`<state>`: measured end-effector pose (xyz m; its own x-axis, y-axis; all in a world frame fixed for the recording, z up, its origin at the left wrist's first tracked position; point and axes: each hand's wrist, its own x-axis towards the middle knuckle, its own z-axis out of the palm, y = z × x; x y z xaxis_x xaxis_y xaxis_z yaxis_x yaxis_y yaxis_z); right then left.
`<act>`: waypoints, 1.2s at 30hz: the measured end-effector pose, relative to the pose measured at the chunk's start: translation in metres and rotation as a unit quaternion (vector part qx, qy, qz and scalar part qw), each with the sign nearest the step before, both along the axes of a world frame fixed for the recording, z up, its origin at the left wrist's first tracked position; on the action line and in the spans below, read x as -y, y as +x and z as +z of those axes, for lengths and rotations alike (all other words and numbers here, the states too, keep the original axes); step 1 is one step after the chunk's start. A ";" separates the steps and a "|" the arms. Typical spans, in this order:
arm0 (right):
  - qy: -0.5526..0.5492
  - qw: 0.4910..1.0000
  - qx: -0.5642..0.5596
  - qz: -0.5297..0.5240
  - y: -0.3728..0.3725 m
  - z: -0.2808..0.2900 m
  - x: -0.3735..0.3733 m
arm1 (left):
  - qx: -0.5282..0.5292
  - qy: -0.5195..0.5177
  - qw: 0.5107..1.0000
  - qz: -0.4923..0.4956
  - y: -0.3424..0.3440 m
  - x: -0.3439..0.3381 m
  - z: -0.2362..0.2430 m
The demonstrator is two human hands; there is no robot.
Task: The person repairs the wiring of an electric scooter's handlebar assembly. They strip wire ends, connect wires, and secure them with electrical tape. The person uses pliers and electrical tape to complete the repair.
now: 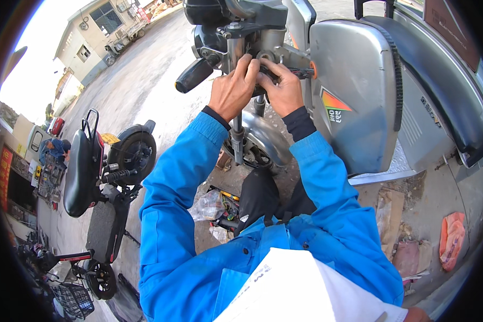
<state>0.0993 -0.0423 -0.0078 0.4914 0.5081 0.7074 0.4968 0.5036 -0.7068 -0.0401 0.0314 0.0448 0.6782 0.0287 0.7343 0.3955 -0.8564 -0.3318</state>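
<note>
Both of my hands work close together at the front fork (234, 51) of a grey electric tricycle, just under its dark headlight housing (236, 16). My left hand (232, 90) has its fingers pinched together beside the fork tube; whatever lies between the fingertips is hidden. My right hand (283, 90) is also closed, thumb against bent fingers, almost touching the left. Dark wires (301, 72) run from near its knuckles to an orange-rimmed hole in the grey leg shield (354, 91). A turn signal lamp (194, 75) sticks out left of my left hand.
Below the hands is the front wheel with its silver fender (263, 134). Tools and a plastic bag (208, 206) lie by my legs. A scooter (104, 204) stands at left, with a person (56, 147) farther back. An orange cloth (452, 241) lies on the ground at right.
</note>
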 end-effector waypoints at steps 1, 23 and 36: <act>0.033 0.998 -0.033 0.031 0.000 -0.001 -0.001 | 0.004 -0.091 0.996 0.012 0.000 0.006 -0.004; 0.033 0.958 0.206 -0.195 0.000 0.009 0.019 | 0.163 -0.337 0.926 -0.035 0.013 0.011 0.034; -0.055 0.971 0.150 -0.179 0.008 0.018 0.018 | 0.241 -0.259 0.935 -0.023 -0.004 0.027 0.021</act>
